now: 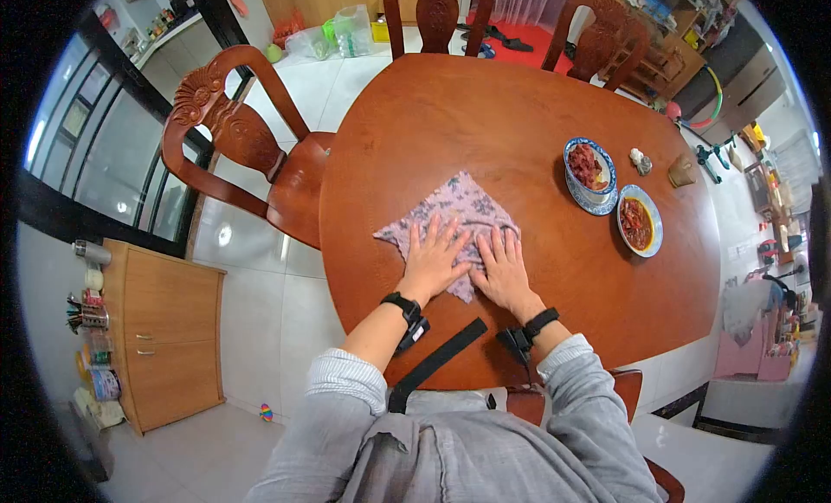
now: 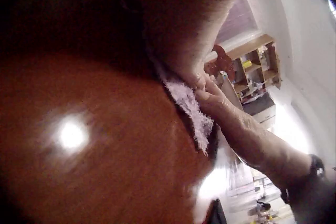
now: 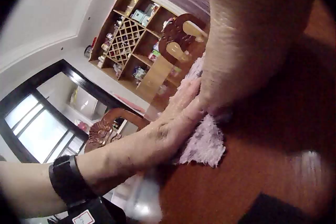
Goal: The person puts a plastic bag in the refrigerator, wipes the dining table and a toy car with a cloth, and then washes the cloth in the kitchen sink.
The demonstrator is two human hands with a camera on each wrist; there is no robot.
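A pink cloth [image 1: 467, 200] with a dark flower print lies spread on the brown wooden table [image 1: 415, 113], close to its near side. My left hand [image 1: 434, 259] rests flat on the cloth with its fingers straight and spread. Beside it, my right hand [image 1: 504, 271] also lies palm down on the cloth, fingers pointing away from me. In the left wrist view the fluffy edge of the cloth [image 2: 189, 108] sticks out under the hands. The right wrist view shows a cloth corner [image 3: 205, 142] below the left hand [image 3: 173, 121].
To the right stand a blue-rimmed bowl [image 1: 589, 165] of reddish food on a patterned plate [image 1: 593, 202], a dish [image 1: 640, 222] of food in sauce, and a brownish cup [image 1: 682, 171]. Carved chairs [image 1: 238, 135] surround the table. A black strap [image 1: 441, 360] crosses the near edge.
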